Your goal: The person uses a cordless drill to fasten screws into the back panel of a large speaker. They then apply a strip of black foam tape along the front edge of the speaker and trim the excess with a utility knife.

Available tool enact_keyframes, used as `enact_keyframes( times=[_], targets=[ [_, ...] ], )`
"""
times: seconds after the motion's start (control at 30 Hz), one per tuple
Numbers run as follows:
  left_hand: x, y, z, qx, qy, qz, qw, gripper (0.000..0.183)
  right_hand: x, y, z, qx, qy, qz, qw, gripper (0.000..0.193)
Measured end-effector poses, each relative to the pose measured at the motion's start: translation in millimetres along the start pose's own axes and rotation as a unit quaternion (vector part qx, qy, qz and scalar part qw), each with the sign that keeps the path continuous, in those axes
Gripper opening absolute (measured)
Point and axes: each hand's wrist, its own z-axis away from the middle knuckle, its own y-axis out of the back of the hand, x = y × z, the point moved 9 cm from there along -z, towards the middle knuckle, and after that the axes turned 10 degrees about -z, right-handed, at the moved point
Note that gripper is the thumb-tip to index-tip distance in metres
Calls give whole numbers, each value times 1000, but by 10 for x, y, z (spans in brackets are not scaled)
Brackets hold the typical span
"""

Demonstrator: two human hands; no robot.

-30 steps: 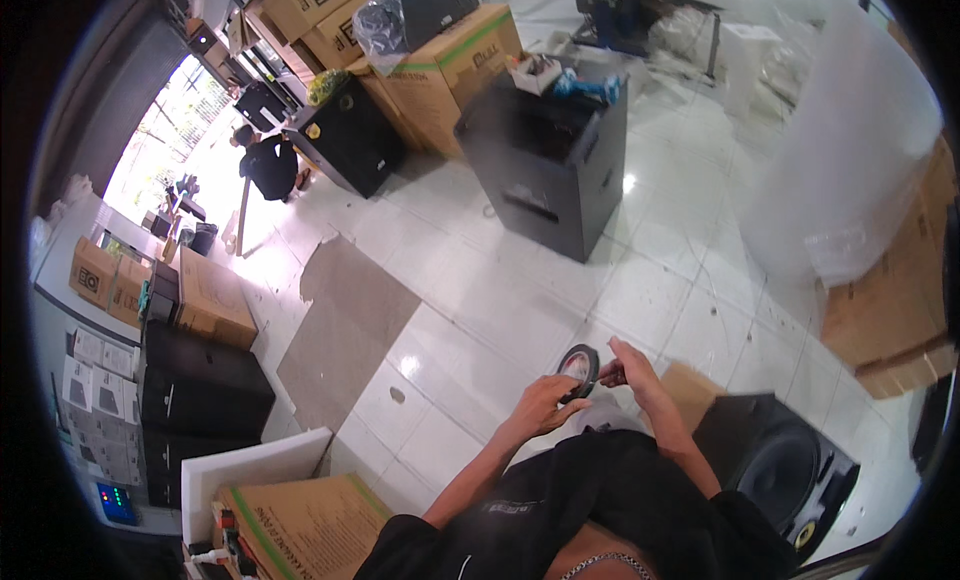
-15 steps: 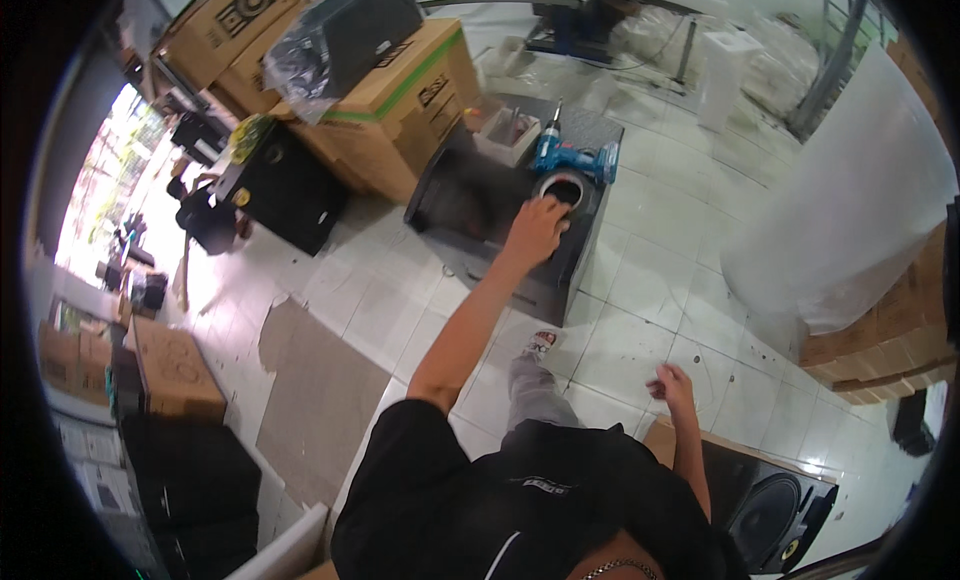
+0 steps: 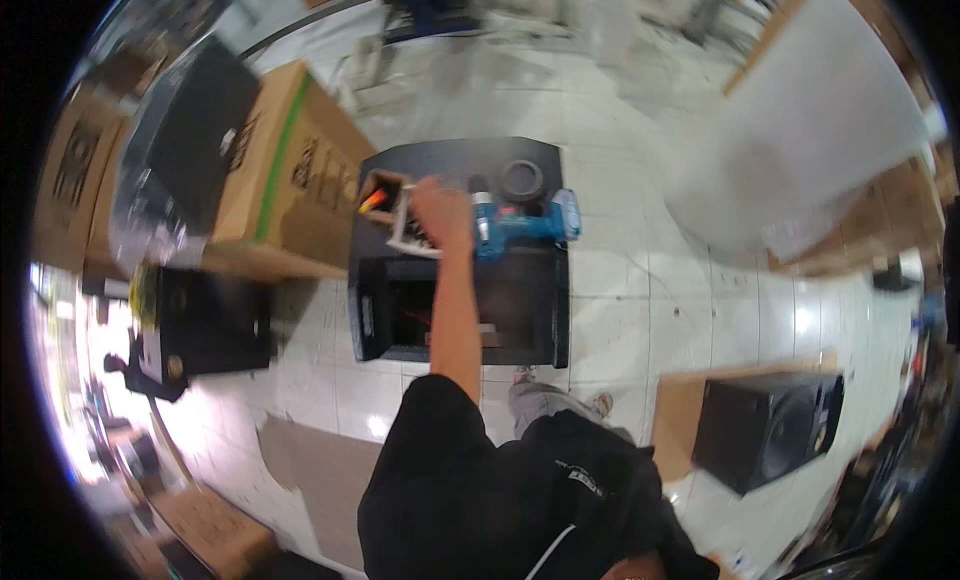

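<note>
My left hand (image 3: pixel 441 213) is stretched out over the top of a black speaker cabinet (image 3: pixel 455 310). It hovers at a small open box (image 3: pixel 388 202) holding orange-handled tools and rests beside a white tray. The picture is blurred, so I cannot see whether the fingers grip anything. Just right of the hand lies a blue power drill (image 3: pixel 522 224). A dark roll of tape (image 3: pixel 521 180) lies flat on the cabinet top behind the drill. My right hand is out of sight below my black-sleeved body.
A large cardboard carton (image 3: pixel 290 175) with a green stripe stands left of the cabinet, with a black speaker (image 3: pixel 200 320) below it. Another black speaker (image 3: pixel 765 425) sits on cardboard at the right. White tiled floor surrounds them, and brown cartons line the right edge.
The roll of tape now lies on the cabinet top, free of my hand. My left hand has shifted left to the small tool box. My right hand has dropped out of view.
</note>
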Motion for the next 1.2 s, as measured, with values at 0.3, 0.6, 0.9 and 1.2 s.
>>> enact_keyframes(
  times=[0.3,0.6,0.9,1.2],
  targets=[
    [-282,218,-195,-86,-46,-193,976,40,413,35,-134,89,162,41,982,37],
    [2727,772,2070,-408,-186,353,821,24,-2100,-432,1300,-116,416,-174,885,48],
    [4300,1761,6660,-768,-180,304,534,18,-1777,1109,1229,-245,359,-363,824,60],
    [4798,1417,8876,-868,-92,194,447,20,-846,2585,98,-212,244,-547,772,53]
  ],
)
